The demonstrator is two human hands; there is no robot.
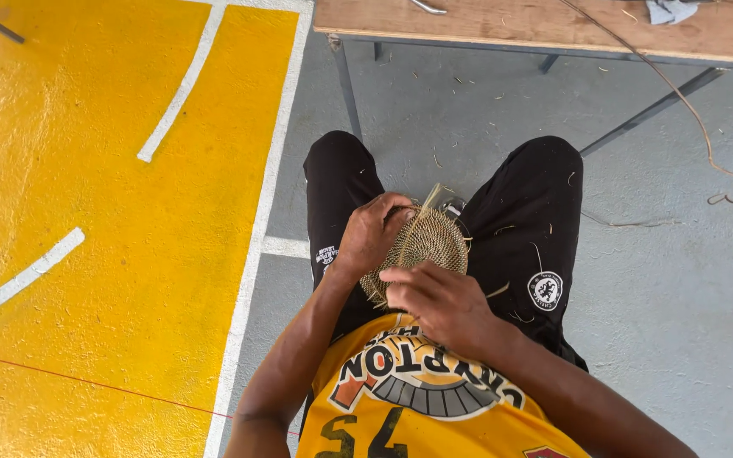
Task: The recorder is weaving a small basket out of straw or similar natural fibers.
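Nearest the camera is the person's yellow jersey (pixel 417 399), and just above it the right hand (pixel 436 298) lies with fingers curled closed over the lower edge of a round woven disc (pixel 430 242); the left hand (pixel 372 231) grips the disc's upper left rim, fingers bent around it; the disc sits in the lap between the thighs of black trousers (pixel 523 220), tilted so its flat face turns up toward the camera and slightly right; being round, it has no clear long axis, though loose pale strands (pixel 433 197) stick out from its top edge, pointing away from the body; its surface is a tight coil of tan fibre with darker flecks; beyond the knees stands a wooden counter (pixel 545 25) on grey floor (pixel 680 280), beside yellow painted floor (pixel 112 254).
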